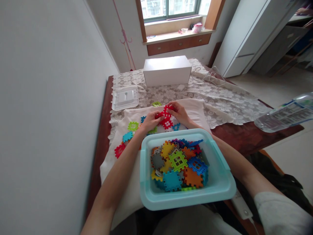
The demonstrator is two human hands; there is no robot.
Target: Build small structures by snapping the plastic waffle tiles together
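Observation:
Beyond the tub, both my hands hold red interlocking tiles with notched edges. My left hand pinches the left side of the red interlocking tiles. At their upper right, my right hand grips them with bent fingers. One red tile has a window-like grid. Around my hands on the white cloth lie a lime tile, a light-blue tile, a red tile and a blue triangular piece. Some pieces are partly hidden by my left hand and arm.
A turquoise tub full of mixed tiles stands close to me, between my forearms. Farther back are a white lid and a white box on the lace tablecloth. A clear plastic bottle is at the right.

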